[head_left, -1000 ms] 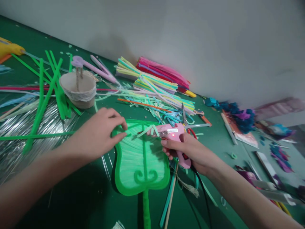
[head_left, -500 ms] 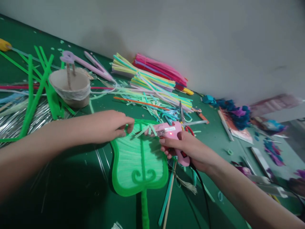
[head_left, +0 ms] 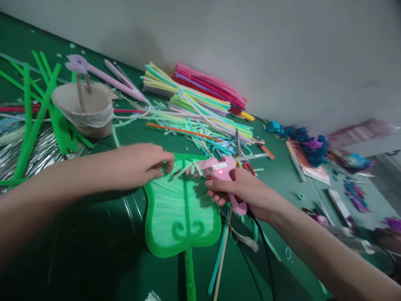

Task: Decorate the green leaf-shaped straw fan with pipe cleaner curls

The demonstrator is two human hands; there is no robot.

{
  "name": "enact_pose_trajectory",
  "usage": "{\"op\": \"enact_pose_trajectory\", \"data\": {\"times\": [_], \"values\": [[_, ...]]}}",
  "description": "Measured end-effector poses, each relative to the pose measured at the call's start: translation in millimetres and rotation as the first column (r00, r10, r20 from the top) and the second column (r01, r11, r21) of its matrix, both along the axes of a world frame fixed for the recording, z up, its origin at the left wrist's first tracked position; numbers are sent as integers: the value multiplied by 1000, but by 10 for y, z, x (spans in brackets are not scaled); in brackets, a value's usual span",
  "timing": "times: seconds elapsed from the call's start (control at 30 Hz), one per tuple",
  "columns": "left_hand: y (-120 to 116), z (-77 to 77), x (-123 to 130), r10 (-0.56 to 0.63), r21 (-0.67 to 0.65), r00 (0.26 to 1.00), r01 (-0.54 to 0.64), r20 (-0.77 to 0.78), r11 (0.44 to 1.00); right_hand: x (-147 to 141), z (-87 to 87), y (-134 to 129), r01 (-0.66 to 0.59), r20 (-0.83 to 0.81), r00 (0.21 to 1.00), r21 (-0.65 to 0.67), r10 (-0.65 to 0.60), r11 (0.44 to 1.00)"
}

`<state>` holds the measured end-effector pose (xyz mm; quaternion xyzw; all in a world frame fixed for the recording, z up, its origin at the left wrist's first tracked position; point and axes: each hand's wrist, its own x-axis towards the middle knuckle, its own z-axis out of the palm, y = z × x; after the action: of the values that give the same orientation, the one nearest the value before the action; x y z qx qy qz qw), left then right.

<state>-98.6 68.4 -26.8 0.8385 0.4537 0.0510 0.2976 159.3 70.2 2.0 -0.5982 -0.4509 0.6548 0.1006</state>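
A green leaf-shaped hand fan [head_left: 163, 225] with a raised rim, a centre rib and two curls lies in front of me, its green wrapped handle [head_left: 189, 271] toward me. My left hand [head_left: 153, 163] is at its upper left edge, fingers curled over the rim with the thumb below. My right hand [head_left: 238, 188] is closed around the grip of a pink hot glue gun [head_left: 224, 167] with a red light lit. The gun's nozzle points left over the fan's upper part. Short pale green strips [head_left: 196, 168] lie across the nozzle and hide its tip.
Bundles of coloured pipe cleaners [head_left: 188, 90] lie along the wall. At left stand a paper-wrapped cup [head_left: 94, 119] and green strips [head_left: 26, 121]. Scissors [head_left: 239, 146] lie behind the gun; its black cord [head_left: 265, 246] runs toward me. Another person's hand [head_left: 388, 240] shows at far right.
The view has shifted slightly, so most things sit a little further left and up. Both hands keep nearly the same place relative to the fan, and the right still holds the glue gun.
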Motion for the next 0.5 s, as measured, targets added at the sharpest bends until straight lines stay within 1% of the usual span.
{"op": "enact_pose_trajectory", "data": {"times": [0.23, 0.4, 0.43, 0.5], "values": [[-21, -35, -19, 23, 12, 999, -23, 39, 1000, 25, -7, -3, -21, 4, 1000, 9, 21, 1000], [-15, -22, -53, 24, 24, 998, -25, 55, 999, 50, -19, -12, -18, -17, 1000, 7, 19, 1000], [-17, -12, -68, 41, 36, 998, -43, 54, 998, 61, -14, -19, -17, -24, 1000, 5, 17, 1000], [-49, 14, -97, 121, 104, 992, -124, 32, 987, 94, 11, -41, -3, -37, 999, 4, 3, 1000]]}}
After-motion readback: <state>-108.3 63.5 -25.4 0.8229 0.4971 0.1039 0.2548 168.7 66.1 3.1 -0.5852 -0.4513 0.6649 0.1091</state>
